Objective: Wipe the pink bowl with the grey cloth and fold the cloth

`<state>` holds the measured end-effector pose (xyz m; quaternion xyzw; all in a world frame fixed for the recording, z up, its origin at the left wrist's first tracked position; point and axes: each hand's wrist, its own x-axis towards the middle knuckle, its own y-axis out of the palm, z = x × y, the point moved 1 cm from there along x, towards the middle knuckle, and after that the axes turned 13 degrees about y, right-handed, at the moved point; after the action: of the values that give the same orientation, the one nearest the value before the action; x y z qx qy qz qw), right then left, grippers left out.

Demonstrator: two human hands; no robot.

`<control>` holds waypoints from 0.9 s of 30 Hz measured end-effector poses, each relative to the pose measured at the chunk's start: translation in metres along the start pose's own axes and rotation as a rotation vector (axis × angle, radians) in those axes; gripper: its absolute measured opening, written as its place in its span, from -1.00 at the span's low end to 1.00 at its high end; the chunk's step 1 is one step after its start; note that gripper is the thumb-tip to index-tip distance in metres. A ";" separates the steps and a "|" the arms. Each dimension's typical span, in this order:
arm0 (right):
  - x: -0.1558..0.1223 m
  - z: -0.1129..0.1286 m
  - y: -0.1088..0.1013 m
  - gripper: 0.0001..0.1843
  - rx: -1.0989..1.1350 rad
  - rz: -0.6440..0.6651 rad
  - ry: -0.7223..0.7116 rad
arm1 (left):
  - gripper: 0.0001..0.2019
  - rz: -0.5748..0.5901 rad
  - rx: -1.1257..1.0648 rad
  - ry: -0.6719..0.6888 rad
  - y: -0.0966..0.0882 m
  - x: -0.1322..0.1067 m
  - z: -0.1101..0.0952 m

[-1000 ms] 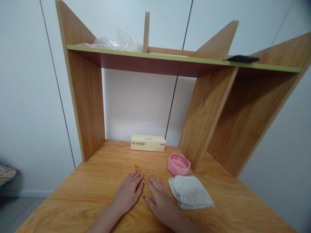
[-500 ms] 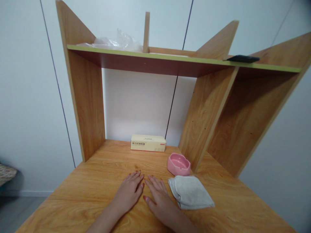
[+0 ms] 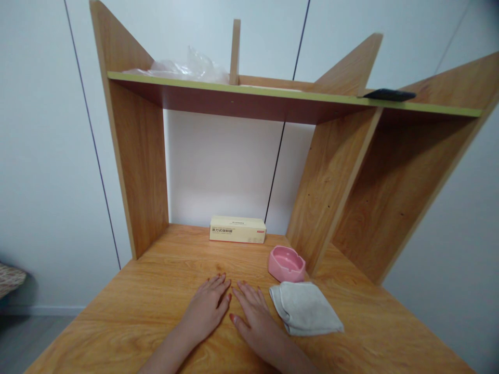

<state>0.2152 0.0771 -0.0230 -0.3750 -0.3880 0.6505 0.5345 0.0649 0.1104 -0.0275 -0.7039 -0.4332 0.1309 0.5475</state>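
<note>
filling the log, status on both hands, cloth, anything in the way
Left hand and right hand palm-down on desk, nothing visible held. Folded cloth lies beside right hand. No obstruction seen between them; pink ashtray sits behind cloth.

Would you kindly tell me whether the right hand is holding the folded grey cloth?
No, the right hand rests palm down on the desk, with the folded grey cloth lying beside it.

The head view looks forward and down at the nearby desk [image 3: 136,301].
</note>
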 end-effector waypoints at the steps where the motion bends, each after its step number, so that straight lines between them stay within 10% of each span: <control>1: 0.000 0.000 0.000 -0.43 0.002 0.000 0.002 | -0.59 -0.007 -0.005 0.001 0.000 0.000 0.000; 9: 0.007 0.001 -0.010 -0.51 0.068 -0.158 0.021 | -0.60 -0.032 0.026 0.021 0.002 -0.002 -0.001; 16: 0.027 -0.034 -0.087 -0.62 -0.111 -0.502 0.280 | -0.69 -0.105 -0.012 0.075 -0.011 0.000 -0.015; 21: 0.034 -0.072 -0.118 -0.59 -0.268 -0.374 0.655 | -0.72 -0.052 -0.061 0.085 -0.014 -0.002 -0.028; 27: 0.051 -0.100 -0.114 -0.65 -0.189 -0.201 0.701 | -0.65 0.065 -0.017 0.144 -0.008 -0.007 -0.036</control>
<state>0.3443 0.1523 0.0349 -0.5826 -0.2746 0.3883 0.6591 0.0804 0.0821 -0.0090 -0.7298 -0.3705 0.0940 0.5668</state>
